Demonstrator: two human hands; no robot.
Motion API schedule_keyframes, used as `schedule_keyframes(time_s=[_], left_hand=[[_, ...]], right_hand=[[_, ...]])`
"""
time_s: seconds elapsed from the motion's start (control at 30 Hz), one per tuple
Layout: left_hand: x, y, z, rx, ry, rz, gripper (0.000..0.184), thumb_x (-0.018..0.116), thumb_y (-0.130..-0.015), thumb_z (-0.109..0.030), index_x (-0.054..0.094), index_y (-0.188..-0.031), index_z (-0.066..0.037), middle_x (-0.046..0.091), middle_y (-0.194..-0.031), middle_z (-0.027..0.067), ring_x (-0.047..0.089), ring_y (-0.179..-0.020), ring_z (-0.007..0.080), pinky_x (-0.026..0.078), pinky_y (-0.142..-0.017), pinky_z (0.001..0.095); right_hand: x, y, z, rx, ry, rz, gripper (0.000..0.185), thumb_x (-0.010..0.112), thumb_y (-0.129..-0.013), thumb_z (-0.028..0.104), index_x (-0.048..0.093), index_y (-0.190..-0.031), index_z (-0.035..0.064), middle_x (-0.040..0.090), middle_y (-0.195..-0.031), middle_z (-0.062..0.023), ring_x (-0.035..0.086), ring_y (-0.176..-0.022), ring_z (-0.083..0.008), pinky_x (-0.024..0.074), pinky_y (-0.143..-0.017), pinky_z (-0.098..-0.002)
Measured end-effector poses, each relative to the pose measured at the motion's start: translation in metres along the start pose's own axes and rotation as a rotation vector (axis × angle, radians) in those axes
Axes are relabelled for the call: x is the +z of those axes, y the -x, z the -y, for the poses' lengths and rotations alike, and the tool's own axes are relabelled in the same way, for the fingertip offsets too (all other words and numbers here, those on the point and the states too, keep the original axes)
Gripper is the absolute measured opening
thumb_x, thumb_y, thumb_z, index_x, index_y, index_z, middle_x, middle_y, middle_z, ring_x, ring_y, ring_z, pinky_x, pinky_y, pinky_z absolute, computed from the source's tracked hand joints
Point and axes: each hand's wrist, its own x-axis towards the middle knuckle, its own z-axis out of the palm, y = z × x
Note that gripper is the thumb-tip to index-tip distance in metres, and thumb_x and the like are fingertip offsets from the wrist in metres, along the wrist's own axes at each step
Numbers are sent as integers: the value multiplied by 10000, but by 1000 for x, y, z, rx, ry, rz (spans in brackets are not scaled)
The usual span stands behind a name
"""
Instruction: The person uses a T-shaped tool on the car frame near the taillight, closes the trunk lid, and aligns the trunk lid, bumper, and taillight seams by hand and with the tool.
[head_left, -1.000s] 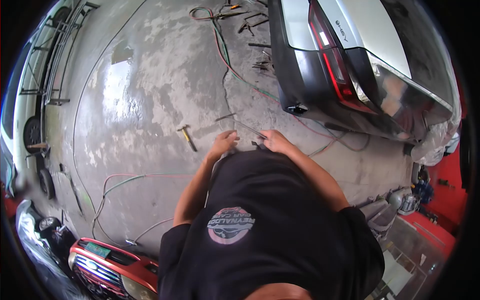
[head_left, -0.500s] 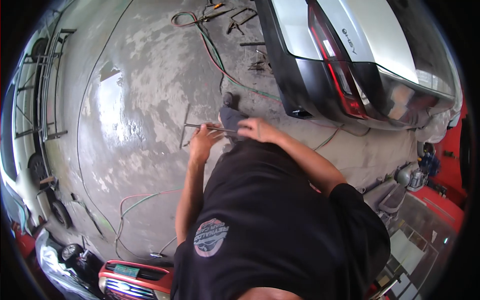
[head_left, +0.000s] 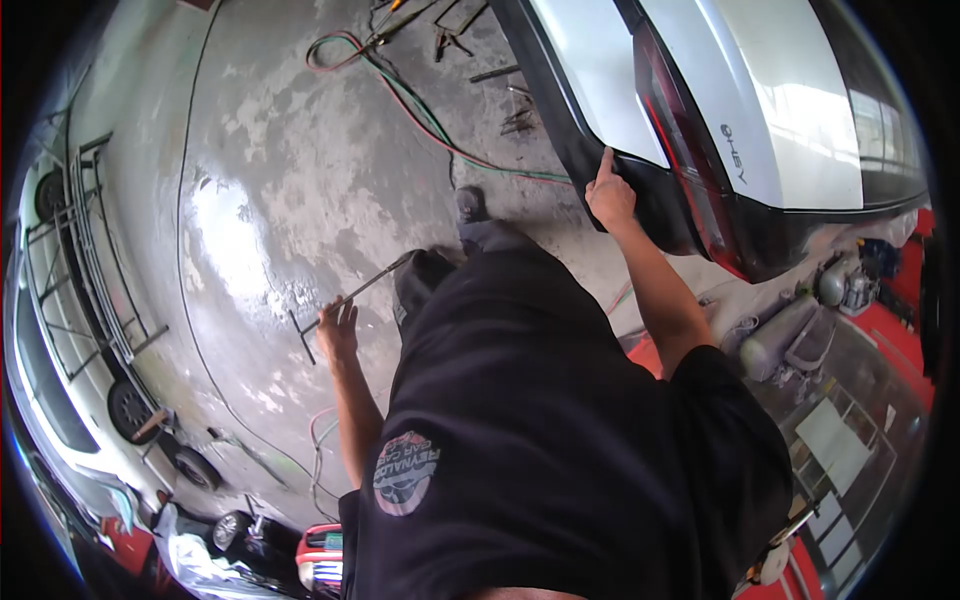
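Observation:
My left hand is closed around a long thin T-handled metal rod, near its crossbar. The rod slants up and right, and its far end reaches my dark trouser leg. My right hand is stretched out to the silver and black car. Its index finger points out at the seam where the silver panel meets the black bumper trim, close to the tail light. The fingertip seems to touch the panel there. The other fingers are partly curled, with nothing seen in them.
Red and green hoses run over the concrete floor to the car. Clamps and tools lie at the top. A metal frame stands beside a white vehicle at left. A compressor-like machine sits at right.
My right hand has left the rod and reached up and right to the car's corner. My left hand has moved left and down with the rod, which now tilts. The view has shifted.

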Motion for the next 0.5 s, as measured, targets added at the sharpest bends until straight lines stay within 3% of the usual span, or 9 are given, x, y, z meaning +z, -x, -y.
schedule_keyframes(time_s=[0.07, 0.17, 0.27, 0.33, 0.43, 0.47, 0.5], left_hand=[[9, -14, -15, -17, 41, -39, 416, 301, -1083, -314, 404, -1300, 27, 508, -1385, 239, 520, -1245, 474, 398, -1079, 593], [18, -60, -42, -23, -9, 97, 543, 333, -1070, -265, 183, -1505, 23, 453, -1427, 247, 547, -1218, 458, 484, -1021, 541], [52, -110, -82, -27, -93, 136, 482, 292, -1083, -317, 320, -1414, 32, 484, -1411, 236, 521, -1247, 461, 416, -1076, 584], [60, -154, -115, 303, -837, 391, 486, 292, -1083, -321, 314, -1418, 31, 482, -1414, 234, 523, -1245, 458, 432, -1064, 577], [110, -209, -164, 395, -1000, 532, 456, 308, -1083, -330, 357, -1366, 24, 489, -1408, 230, 532, -1239, 449, 451, -1047, 572], [122, -233, -184, 466, -1118, 576, 449, 312, -1083, -330, 366, -1354, 23, 493, -1404, 230, 532, -1240, 448, 451, -1047, 572], [140, -242, -202, 409, -1048, 574, 445, 326, -1079, -322, 368, -1358, 23, 501, -1395, 233, 537, -1236, 446, 454, -1048, 567]], right_hand=[[0, -6, 8, 14, -3, 60, 880, 624, -891, 272, 107, -1569, 49, 700, -932, -243, 691, -874, -404, 547, -814, -494], [12, -25, 18, 40, -7, 122, 913, 626, -885, 310, 84, -1572, 50, 695, -957, -256, 687, -890, -413, 543, -820, -501], [21, -44, 32, 132, -36, 150, 941, 632, -876, 325, 62, -1570, 42, 691, -971, -267, 686, -897, -413, 543, -803, -498], [33, -45, 39, 227, -128, 127, 965, 635, -869, 321, 32, -1567, 36, 692, -956, -269, 687, -890, -409, 544, -784, -494], [39, -24, 67, 333, -195, -81, 868, 643, -858, 314, 209, -1539, -3, 696, -897, -266, 691, -854, -405, 543, -757, -495], [57, -30, 71, 347, -297, 15, 807, 649, -851, 313, 292, -1498, -12, 697, -918, -269, 688, -868, -408, 539, -768, -504], [92, -35, 69, 359, -399, 122, 751, 654, -845, 311, 376, -1458, -21, 697, -939, -273, 686, -882, -412, 535, -780, -514]])
